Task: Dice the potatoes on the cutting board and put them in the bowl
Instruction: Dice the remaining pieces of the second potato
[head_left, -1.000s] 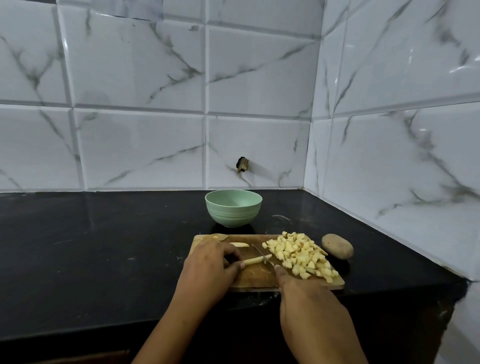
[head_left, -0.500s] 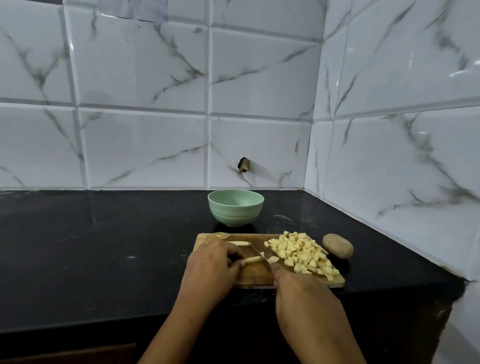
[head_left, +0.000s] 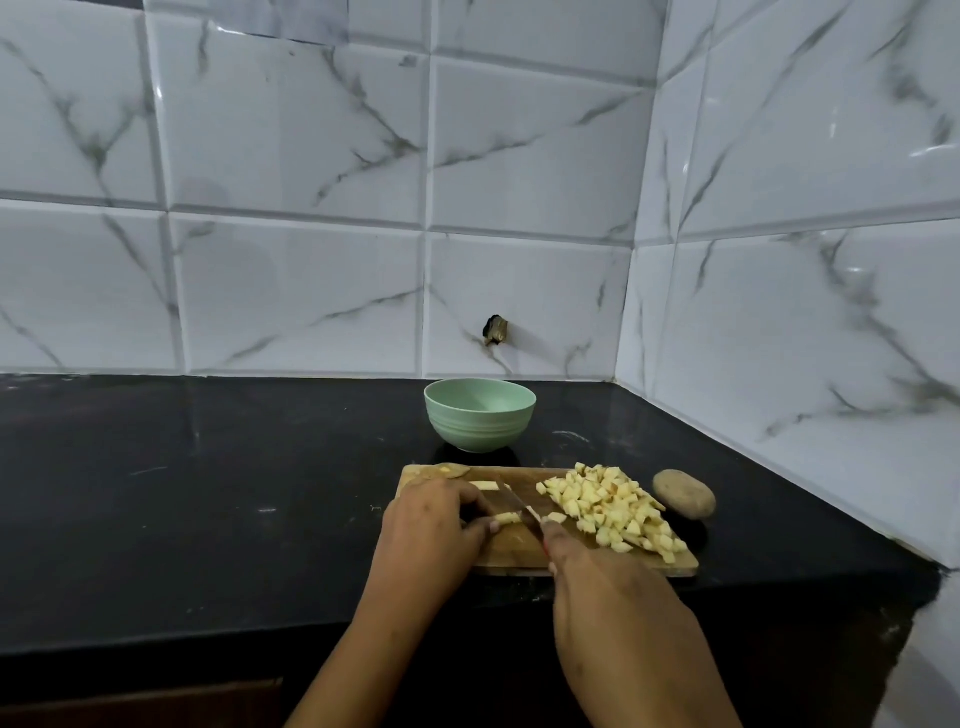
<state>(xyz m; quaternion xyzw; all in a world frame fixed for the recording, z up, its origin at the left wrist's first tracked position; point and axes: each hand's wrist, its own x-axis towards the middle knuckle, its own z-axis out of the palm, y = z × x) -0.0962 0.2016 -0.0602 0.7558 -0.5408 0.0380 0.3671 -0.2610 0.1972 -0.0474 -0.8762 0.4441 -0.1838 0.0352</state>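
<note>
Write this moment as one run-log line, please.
step: dicing | left hand: pinches potato strip | right hand: holds knife | diced pile: on cutting board | bowl: looks empty | whole potato: uncut, beside board

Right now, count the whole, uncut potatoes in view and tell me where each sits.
1. The whole potato lies on the black counter, just right of the cutting board; none seems hidden.

On my remote feed, two bare forearms fill the near edge of the frame. The left hand (head_left: 431, 525) and right hand (head_left: 613, 597) are uncovered, with faint smudges on their backs.
</note>
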